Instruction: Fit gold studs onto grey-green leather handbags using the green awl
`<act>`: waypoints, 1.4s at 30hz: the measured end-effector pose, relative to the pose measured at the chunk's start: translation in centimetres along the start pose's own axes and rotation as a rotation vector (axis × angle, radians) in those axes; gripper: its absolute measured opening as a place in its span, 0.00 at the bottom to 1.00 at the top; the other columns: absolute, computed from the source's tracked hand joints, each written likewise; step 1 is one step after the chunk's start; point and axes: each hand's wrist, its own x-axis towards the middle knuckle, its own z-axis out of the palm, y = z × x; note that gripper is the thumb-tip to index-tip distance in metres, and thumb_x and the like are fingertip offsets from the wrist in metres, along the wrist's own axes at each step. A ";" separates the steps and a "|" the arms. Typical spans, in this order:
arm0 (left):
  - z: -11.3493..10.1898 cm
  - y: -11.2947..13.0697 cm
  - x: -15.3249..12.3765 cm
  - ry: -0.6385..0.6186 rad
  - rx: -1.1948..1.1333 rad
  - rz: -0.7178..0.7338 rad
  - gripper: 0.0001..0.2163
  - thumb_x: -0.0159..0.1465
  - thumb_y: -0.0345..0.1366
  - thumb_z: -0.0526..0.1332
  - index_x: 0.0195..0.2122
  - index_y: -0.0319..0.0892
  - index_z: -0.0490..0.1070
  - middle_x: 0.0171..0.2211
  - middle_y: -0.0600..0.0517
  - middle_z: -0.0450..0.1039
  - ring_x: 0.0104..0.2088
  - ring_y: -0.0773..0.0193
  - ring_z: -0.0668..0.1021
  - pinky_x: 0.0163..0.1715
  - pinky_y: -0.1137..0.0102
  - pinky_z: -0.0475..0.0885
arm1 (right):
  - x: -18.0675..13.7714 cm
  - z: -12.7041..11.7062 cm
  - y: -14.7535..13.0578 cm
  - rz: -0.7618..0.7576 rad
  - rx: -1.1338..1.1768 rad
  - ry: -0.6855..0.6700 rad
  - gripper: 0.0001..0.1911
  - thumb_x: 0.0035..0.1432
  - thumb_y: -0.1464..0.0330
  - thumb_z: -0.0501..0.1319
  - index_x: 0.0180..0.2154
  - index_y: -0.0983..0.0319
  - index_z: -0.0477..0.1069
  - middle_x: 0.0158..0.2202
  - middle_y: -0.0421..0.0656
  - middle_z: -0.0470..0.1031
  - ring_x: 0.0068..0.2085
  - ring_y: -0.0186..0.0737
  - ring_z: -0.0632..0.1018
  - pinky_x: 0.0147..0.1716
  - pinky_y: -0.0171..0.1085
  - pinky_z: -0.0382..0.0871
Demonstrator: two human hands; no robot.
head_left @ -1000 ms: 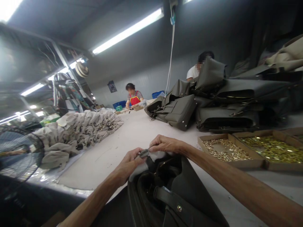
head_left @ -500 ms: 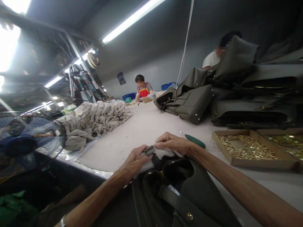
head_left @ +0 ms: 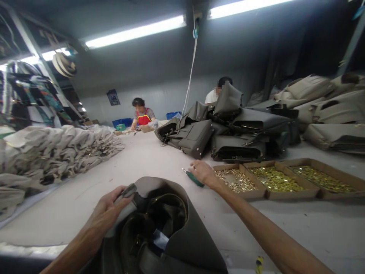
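A dark grey handbag [head_left: 182, 228] lies open in front of me on the white table [head_left: 148, 163]. My left hand [head_left: 107, 209] pinches a small grey tab [head_left: 129, 190] at the bag's rim, fingers closed on it. My right hand [head_left: 203, 172] is stretched out over the table and rests on a green-handled tool [head_left: 194, 178], fingers curled around its handle. Just right of that hand stands a cardboard tray of small gold metal parts [head_left: 235, 180].
Two more cardboard trays of gold parts [head_left: 275, 179] [head_left: 322, 179] follow to the right. A pile of dark grey bags [head_left: 228, 133] and beige bags [head_left: 327, 110] sit behind. Folded beige cloth pieces [head_left: 57, 152] lie at the left. Two people [head_left: 141, 114] [head_left: 216, 93] work at the far end.
My right hand left the bag's rim and reached right to the green-handled tool. My left hand kept its hold on the tab. The camera turned to the right.
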 end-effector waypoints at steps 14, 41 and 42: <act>1.2 0.6 3.2 0.066 -0.020 0.022 0.13 0.48 0.43 0.63 0.29 0.39 0.69 0.20 0.56 0.66 0.22 0.69 0.67 0.21 0.75 0.57 | -6.7 -4.9 -6.7 -0.355 0.284 0.087 0.19 0.61 0.60 0.56 0.51 0.59 0.70 0.34 0.45 0.75 0.31 0.42 0.76 0.31 0.40 0.71; 2.4 1.2 3.5 0.017 -0.114 -0.025 0.18 0.48 0.44 0.65 0.35 0.37 0.70 0.22 0.53 0.71 0.20 0.70 0.70 0.18 0.77 0.62 | -9.0 -0.2 -12.1 -0.405 -0.506 -0.139 0.29 0.59 0.75 0.58 0.62 0.60 0.61 0.41 0.49 0.75 0.33 0.48 0.78 0.27 0.42 0.71; 2.4 1.1 3.6 0.023 -0.121 -0.021 0.18 0.48 0.44 0.65 0.35 0.37 0.70 0.23 0.53 0.72 0.20 0.70 0.70 0.19 0.77 0.62 | -9.2 -0.1 -12.3 -0.412 -0.529 -0.128 0.29 0.59 0.77 0.57 0.62 0.61 0.61 0.41 0.50 0.74 0.34 0.48 0.77 0.26 0.41 0.71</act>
